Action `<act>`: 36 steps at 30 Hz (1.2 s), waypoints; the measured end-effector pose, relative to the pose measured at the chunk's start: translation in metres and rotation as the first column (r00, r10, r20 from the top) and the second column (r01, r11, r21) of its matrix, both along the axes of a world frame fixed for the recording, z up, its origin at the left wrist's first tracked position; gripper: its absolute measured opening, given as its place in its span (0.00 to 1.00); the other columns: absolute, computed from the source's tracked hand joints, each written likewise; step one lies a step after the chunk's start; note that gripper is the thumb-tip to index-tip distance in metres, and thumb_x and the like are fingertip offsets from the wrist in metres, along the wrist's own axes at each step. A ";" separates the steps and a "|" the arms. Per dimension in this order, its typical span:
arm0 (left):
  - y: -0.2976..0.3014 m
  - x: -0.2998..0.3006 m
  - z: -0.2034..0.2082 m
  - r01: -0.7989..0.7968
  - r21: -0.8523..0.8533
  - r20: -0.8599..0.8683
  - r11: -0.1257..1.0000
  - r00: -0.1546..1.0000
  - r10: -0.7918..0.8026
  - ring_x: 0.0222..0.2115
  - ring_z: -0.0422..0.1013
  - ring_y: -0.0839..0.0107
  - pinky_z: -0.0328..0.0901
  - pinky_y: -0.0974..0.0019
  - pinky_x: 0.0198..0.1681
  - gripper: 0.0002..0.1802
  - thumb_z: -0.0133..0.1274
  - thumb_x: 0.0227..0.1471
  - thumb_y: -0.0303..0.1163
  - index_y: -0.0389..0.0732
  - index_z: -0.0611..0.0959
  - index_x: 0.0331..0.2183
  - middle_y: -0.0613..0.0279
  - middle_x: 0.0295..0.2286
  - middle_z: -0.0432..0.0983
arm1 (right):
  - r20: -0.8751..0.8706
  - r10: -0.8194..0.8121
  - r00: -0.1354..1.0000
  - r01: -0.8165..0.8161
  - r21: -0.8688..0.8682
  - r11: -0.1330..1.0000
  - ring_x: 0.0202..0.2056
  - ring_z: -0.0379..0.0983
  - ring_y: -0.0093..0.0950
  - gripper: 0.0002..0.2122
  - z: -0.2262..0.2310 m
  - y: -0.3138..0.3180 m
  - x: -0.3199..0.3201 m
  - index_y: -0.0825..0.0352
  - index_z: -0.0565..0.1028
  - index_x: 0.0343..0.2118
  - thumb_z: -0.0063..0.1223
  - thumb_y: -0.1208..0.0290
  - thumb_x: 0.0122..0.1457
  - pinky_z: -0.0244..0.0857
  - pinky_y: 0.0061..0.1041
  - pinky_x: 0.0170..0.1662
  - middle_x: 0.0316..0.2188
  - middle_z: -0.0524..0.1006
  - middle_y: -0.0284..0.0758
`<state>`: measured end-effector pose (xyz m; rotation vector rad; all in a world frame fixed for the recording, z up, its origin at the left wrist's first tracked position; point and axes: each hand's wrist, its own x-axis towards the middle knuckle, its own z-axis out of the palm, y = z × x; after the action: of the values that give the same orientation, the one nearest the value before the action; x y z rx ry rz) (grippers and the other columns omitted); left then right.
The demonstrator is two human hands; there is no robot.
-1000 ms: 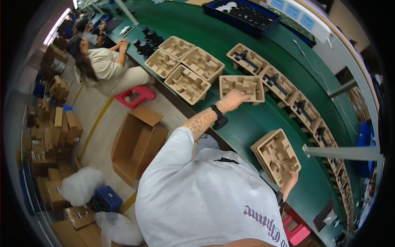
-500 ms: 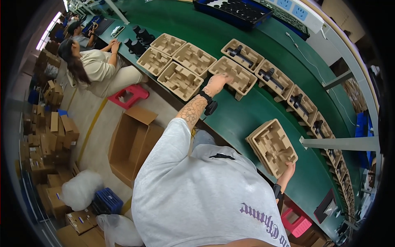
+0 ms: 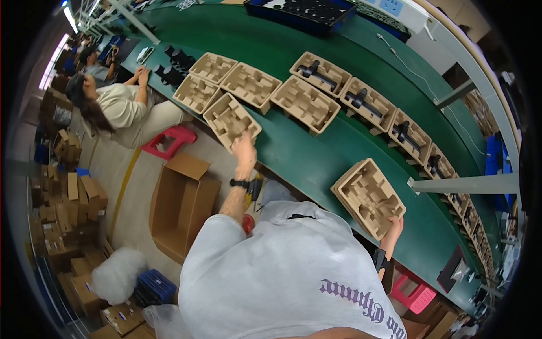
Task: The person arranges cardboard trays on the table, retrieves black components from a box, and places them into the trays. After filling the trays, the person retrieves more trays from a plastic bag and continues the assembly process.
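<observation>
My left hand (image 3: 244, 151) grips the near edge of a tan moulded pulp tray (image 3: 228, 116), thumb and fingers closed on its rim. That tray sits turned at an angle on the green workbench (image 3: 282, 152), beside other bare pulp trays (image 3: 250, 85). On the right, my right hand (image 3: 393, 227) is closed round the lower right corner of a nested stack of pulp trays (image 3: 370, 195). Another bare pulp tray (image 3: 305, 104) lies mid-bench. Behind it and curving to the right runs a row of trays, each with a black tubular part (image 3: 316, 76) in it.
Black cylindrical parts (image 3: 172, 68) stand at the far left of the bench, near a seated co-worker (image 3: 124, 107) by a red stool (image 3: 169, 141). An open cardboard box (image 3: 180, 206) is on the floor at my left. A metal post (image 3: 468, 191) crosses the right side.
My left hand has left the middle tray and moved left and nearer, taking hold of the front tray of the left group, which is now turned. My right hand stays on the stack.
</observation>
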<state>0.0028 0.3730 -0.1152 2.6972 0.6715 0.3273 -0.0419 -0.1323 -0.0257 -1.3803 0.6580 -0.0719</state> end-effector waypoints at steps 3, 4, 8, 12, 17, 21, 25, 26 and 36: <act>0.013 -0.038 -0.005 0.305 0.019 0.142 0.952 0.942 -0.304 0.38 0.65 0.57 0.54 0.49 0.51 0.17 0.45 0.39 0.19 0.41 0.79 0.35 0.56 0.30 0.74 | -0.021 -0.040 0.999 0.040 -0.019 0.999 0.40 0.68 0.27 0.21 0.004 0.013 0.000 0.71 0.69 0.45 0.41 0.79 0.43 0.60 0.23 0.44 0.39 0.72 0.34; 0.015 -0.052 0.003 0.357 -0.005 0.142 0.934 0.925 -0.353 0.39 0.65 0.57 0.52 0.48 0.52 0.17 0.46 0.38 0.18 0.41 0.79 0.34 0.57 0.30 0.74 | -0.029 -0.058 0.998 0.057 -0.039 0.998 0.39 0.67 0.26 0.20 0.005 0.012 0.001 0.71 0.69 0.44 0.41 0.78 0.44 0.60 0.23 0.43 0.38 0.72 0.34; 0.017 -0.097 0.030 0.540 -0.066 0.110 0.839 0.839 -0.532 0.43 0.64 0.58 0.47 0.45 0.56 0.15 0.47 0.38 0.17 0.41 0.80 0.31 0.61 0.30 0.74 | -0.034 -0.003 0.999 -0.001 -0.111 0.994 0.36 0.65 0.21 0.17 0.007 0.017 0.011 0.70 0.72 0.40 0.43 0.78 0.45 0.57 0.19 0.41 0.34 0.73 0.29; 0.026 -0.090 0.037 0.576 -0.098 0.028 0.812 0.817 -0.576 0.47 0.63 0.56 0.45 0.44 0.57 0.20 0.44 0.34 0.15 0.41 0.78 0.33 0.59 0.37 0.72 | -0.067 -0.052 0.996 0.049 -0.047 0.998 0.36 0.66 0.22 0.18 0.005 0.019 0.012 0.70 0.71 0.42 0.42 0.78 0.44 0.59 0.19 0.40 0.35 0.72 0.30; -0.020 -0.031 0.067 0.392 -0.435 0.041 0.811 0.908 -0.417 0.46 0.62 0.48 0.57 0.58 0.50 0.27 0.45 0.40 0.18 0.36 0.68 0.47 0.45 0.44 0.65 | -0.034 -0.024 0.999 0.023 -0.026 0.999 0.34 0.67 0.23 0.19 0.003 0.024 0.014 0.69 0.70 0.42 0.41 0.78 0.44 0.62 0.20 0.38 0.34 0.71 0.31; -0.048 0.009 0.056 0.452 -0.260 -0.078 0.853 0.871 -0.485 0.43 0.63 0.46 0.61 0.55 0.45 0.29 0.45 0.42 0.20 0.36 0.63 0.50 0.44 0.42 0.67 | -0.002 -0.031 1.000 0.031 0.061 0.998 0.36 0.67 0.22 0.17 0.001 0.024 0.019 0.69 0.70 0.43 0.44 0.74 0.47 0.62 0.21 0.39 0.36 0.72 0.32; -0.025 0.011 0.048 0.525 -0.235 -0.181 0.818 0.803 -0.567 0.38 0.65 0.46 0.62 0.52 0.40 0.31 0.47 0.40 0.19 0.38 0.64 0.50 0.46 0.36 0.70 | -0.286 0.222 0.932 -0.341 -0.492 0.801 0.44 0.67 0.31 0.19 -0.021 -0.008 0.021 0.68 0.69 0.45 0.47 0.72 0.47 0.59 0.24 0.47 0.41 0.72 0.37; -0.014 0.000 0.047 0.610 -0.192 -0.273 0.768 0.719 -0.639 0.38 0.65 0.47 0.62 0.53 0.39 0.29 0.47 0.38 0.18 0.39 0.67 0.48 0.48 0.35 0.71 | -0.288 0.240 0.927 -0.357 -0.481 0.800 0.44 0.67 0.31 0.19 -0.017 -0.010 0.020 0.68 0.69 0.45 0.47 0.72 0.47 0.59 0.24 0.47 0.41 0.72 0.37; 0.070 0.008 0.034 0.637 0.229 -0.235 0.736 0.770 -0.594 0.41 0.65 0.60 0.52 0.52 0.55 0.10 0.44 0.42 0.24 0.43 0.78 0.30 0.58 0.30 0.71 | -0.579 0.398 0.711 -0.686 -0.695 0.214 0.44 0.67 0.43 0.26 0.083 0.005 0.054 0.69 0.66 0.47 0.58 0.66 0.43 0.61 0.32 0.46 0.41 0.72 0.45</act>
<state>0.0112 0.4435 -0.0815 3.0508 -0.3066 0.0503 0.0124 -0.1269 0.0573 -2.6897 0.2541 0.4552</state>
